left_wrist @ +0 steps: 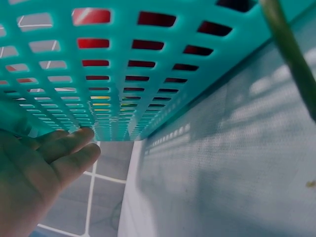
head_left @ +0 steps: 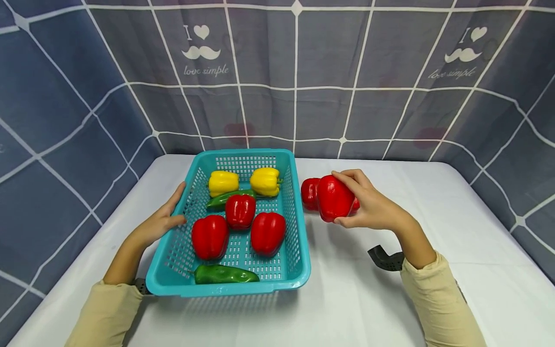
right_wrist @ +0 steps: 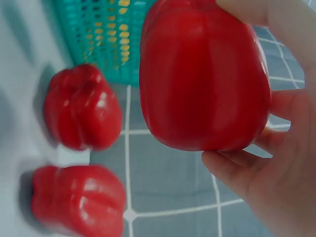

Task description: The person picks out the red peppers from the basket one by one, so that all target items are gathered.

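Note:
My right hand [head_left: 368, 202] grips a glossy red bell pepper [head_left: 334, 197], thumb on one side and fingers on the other, to the right of the turquoise basket [head_left: 303, 241]. In the right wrist view the held pepper [right_wrist: 202, 79] is above the tabletop. My left hand [head_left: 160, 219] holds the basket's left rim, thumb over the edge and fingers along the outer wall. Inside lie three red bell peppers [head_left: 240, 211], two yellow bell peppers [head_left: 265, 181] and two long green peppers [head_left: 226, 274], one near the front and one farther back.
Two more red bell peppers [right_wrist: 81, 106] rest on the white table [head_left: 455, 207], partly hidden behind the held one in the head view. Grey checked cloth [head_left: 325, 115] walls the back and both sides. A black strap piece [head_left: 386, 259] sticks out at my right wrist.

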A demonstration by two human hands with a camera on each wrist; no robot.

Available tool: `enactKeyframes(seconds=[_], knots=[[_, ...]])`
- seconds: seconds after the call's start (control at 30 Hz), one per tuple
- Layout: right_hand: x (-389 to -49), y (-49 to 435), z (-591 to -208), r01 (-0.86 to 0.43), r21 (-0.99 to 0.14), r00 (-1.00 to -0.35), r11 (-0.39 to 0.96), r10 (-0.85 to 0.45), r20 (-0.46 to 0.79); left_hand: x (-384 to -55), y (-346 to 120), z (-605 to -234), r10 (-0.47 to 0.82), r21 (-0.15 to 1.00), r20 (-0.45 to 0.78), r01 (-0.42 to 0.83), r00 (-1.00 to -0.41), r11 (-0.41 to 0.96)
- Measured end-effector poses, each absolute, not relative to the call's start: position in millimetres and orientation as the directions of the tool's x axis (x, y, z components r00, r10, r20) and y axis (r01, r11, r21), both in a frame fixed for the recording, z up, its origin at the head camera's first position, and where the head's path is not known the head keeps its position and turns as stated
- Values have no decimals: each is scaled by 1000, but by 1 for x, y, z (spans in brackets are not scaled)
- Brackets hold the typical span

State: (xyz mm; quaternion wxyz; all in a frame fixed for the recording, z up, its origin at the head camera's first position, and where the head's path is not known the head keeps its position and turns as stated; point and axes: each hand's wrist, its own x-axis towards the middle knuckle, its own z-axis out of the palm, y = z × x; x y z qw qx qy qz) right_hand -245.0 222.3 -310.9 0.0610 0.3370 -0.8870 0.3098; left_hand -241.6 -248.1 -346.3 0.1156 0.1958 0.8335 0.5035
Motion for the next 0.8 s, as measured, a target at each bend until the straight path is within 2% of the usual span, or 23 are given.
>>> enactKeyframes(seconds=[0.37, 0.8], knots=[[-253, 253, -311, -628, -429, -778, 649, -500, 381, -242, -248, -349, 444, 882, 2, 210, -896, 421], [-253, 293, -324, -524, -440, -851, 729, -434, 295, -243, -247, -350, 446, 885, 13, 218, -895, 412]])
